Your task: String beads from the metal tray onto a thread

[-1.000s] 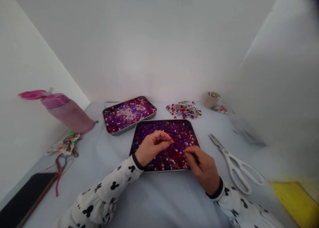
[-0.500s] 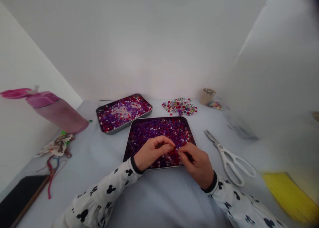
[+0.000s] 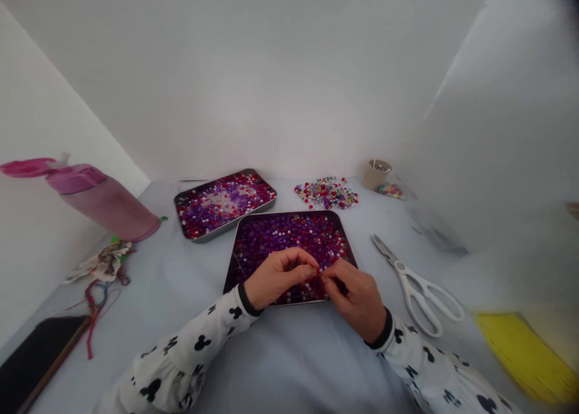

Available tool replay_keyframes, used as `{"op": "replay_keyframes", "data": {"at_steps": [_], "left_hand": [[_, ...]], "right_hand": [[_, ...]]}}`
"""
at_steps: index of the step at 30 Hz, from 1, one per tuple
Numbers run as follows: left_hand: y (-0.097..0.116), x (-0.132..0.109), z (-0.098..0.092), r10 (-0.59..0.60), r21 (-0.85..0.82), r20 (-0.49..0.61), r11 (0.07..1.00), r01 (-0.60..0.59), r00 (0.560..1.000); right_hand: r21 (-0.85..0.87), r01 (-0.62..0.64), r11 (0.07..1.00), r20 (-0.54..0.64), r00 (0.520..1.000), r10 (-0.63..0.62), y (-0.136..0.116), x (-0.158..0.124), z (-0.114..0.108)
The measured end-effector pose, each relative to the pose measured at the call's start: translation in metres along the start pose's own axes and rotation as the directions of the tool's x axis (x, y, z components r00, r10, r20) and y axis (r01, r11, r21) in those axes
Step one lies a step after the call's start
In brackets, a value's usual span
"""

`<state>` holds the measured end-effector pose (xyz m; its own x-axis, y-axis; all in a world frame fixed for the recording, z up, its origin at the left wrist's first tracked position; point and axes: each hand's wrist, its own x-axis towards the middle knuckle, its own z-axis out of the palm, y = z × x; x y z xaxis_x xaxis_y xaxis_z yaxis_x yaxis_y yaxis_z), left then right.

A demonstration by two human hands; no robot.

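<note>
**Q:** Hands?

**A:** Two: left hand [image 3: 278,278] and right hand [image 3: 355,299], meeting above the nearer metal tray [image 3: 289,213], over its beads [image 3: 289,233].

**Q:** Grip?

**A:** Both clenched in pinches, fingertips almost touching. Whatever they hold is too small to tell, perhaps a bead.

**Q:** Around them?

**A:** One farther tray [image 3: 235,221], one loose bead pile [image 3: 325,193], one white scissors [image 3: 407,281], one pink bottle [image 3: 104,206].
</note>
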<state>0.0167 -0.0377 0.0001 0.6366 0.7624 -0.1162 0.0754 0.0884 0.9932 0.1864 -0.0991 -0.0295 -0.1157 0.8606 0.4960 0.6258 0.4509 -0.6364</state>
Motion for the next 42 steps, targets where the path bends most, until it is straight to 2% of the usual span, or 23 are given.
{"op": "replay_keyframes", "data": {"at_steps": [23,28,38,42], "left_hand": [[-0.007,0.000,-0.002,0.033,0.080,0.028,0.996,-0.035,0.999],[-0.011,0.001,-0.002,0.027,0.067,0.029,0.997,-0.029,0.999],[-0.008,0.000,0.000,0.039,0.146,0.023,0.988,-0.042,0.999],[-0.006,0.000,0.001,0.062,0.272,-0.051,0.961,-0.046,0.997]], "right_hand": [[-0.022,0.051,0.998,-0.019,0.998,-0.052,0.003,0.000,0.003],[0.005,0.021,1.000,-0.027,0.999,-0.021,0.005,-0.002,0.003],[0.016,0.054,0.998,0.007,0.999,-0.054,0.005,-0.003,0.002],[0.028,0.035,0.999,0.031,0.999,-0.036,0.004,-0.004,0.001]]}}
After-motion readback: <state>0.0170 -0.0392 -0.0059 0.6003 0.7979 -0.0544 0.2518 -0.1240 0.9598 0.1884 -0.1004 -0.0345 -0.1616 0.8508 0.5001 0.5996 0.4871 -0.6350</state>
